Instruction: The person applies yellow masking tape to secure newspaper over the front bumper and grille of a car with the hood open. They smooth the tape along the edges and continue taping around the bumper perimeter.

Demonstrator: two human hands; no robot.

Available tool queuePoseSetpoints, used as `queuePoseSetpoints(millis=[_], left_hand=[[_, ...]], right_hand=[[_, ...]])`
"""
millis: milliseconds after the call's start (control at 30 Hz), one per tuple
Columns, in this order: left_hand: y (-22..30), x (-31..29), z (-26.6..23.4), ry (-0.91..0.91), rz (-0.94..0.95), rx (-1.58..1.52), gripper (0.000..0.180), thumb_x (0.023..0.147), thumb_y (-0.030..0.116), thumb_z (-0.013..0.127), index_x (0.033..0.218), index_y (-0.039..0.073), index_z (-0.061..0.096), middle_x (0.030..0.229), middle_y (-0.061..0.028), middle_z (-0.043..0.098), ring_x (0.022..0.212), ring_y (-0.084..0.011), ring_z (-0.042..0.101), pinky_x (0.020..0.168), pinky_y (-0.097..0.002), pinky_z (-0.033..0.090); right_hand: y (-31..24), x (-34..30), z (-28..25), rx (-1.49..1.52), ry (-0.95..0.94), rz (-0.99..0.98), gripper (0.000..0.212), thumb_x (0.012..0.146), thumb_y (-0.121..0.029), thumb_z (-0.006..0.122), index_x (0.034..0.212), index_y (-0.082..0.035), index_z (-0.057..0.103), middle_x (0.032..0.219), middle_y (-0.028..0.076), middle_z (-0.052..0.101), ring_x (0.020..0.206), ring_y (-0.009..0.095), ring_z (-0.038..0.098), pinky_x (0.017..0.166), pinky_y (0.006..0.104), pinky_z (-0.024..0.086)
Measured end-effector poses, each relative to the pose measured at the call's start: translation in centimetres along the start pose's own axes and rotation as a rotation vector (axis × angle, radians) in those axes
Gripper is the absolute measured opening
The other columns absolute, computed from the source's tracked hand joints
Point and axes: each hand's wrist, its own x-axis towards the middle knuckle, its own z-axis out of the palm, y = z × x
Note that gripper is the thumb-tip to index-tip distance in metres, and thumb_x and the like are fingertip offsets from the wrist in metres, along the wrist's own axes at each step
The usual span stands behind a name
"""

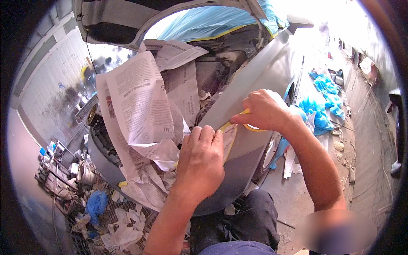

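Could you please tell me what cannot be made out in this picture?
All in the head view:
- Palm of the left hand: hidden by its back.
- Part of the yellow tape roll: behind the right hand.
- Part of the engine bay: under newspaper.
- Top of the raised hood: cut off by the upper edge.
- Lower-right patch: blurred.

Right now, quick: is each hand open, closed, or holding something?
Left hand: curled at the newspaper; whether it grips anything can't be told.
Right hand: closed, holding the yellow tape roll.
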Motion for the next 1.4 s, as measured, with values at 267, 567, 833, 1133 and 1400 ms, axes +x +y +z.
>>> queuePoseSetpoints(millis=[267, 567, 833, 1133, 1400], left_hand=[[-0.1, 1.4, 0.9, 0.000, 0.063, 0.082, 0.032, 0.099, 0.010, 0.063, 0.125, -0.002, 0.076, 0.112, -0.0109, 0.065, 0.114, -0.0302, 0.061, 0.100, -0.0440, 0.049], [-0.3, 3.0, 1.3, -0.076, 0.154, 0.175, 0.037, 0.103, 0.014, 0.061, 0.135, 0.004, 0.075, 0.111, -0.0093, 0.064, 0.112, -0.0304, 0.060, 0.099, -0.0455, 0.047], [-0.7, 4.3, 1.2, -0.110, 0.221, 0.202, 0.034, 0.105, 0.015, 0.060, 0.131, 0.005, 0.079, 0.111, -0.0060, 0.069, 0.112, -0.0269, 0.062, 0.100, -0.0428, 0.049], [-1.4, 6.9, -0.3, -0.289, 0.272, 0.169, 0.038, 0.104, 0.013, 0.060, 0.136, 0.008, 0.079, 0.117, -0.0102, 0.069, 0.120, -0.0312, 0.062, 0.107, -0.0449, 0.049], [-1.6, 9.3, -1.7, -0.427, 0.335, 0.213, 0.031, 0.105, 0.013, 0.063, 0.129, 0.011, 0.083, 0.124, -0.0095, 0.071, 0.129, -0.0278, 0.062, 0.116, -0.0423, 0.045]], right_hand=[[0.2, -0.3, 0.3, 0.029, 0.074, -0.035, 0.064, 0.091, -0.065, 0.081, 0.087, -0.002, 0.085, 0.077, 0.023, 0.075, 0.078, 0.043, 0.077, 0.074, 0.0499, 0.062], [2.2, 0.1, 1.0, 0.113, 0.076, -0.065, 0.066, 0.093, -0.068, 0.080, 0.089, -0.002, 0.086, 0.080, 0.025, 0.076, 0.078, 0.044, 0.077, 0.076, 0.0506, 0.063], [4.8, 0.2, 2.2, 0.254, 0.103, -0.089, 0.067, 0.091, -0.062, 0.087, 0.085, 0.004, 0.082, 0.070, 0.026, 0.070, 0.064, 0.040, 0.070, 0.068, 0.0478, 0.058], [4.7, -0.6, 3.6, 0.405, -0.009, 0.084, 0.057, 0.093, -0.054, 0.087, 0.093, 0.003, 0.085, 0.075, 0.019, 0.077, 0.067, 0.028, 0.074, 0.070, 0.0430, 0.060], [3.7, -1.7, 6.6, 0.644, -0.022, 0.294, 0.047, 0.097, -0.048, 0.085, 0.101, -0.001, 0.088, 0.084, 0.012, 0.081, 0.076, 0.020, 0.077, 0.075, 0.0381, 0.062]])
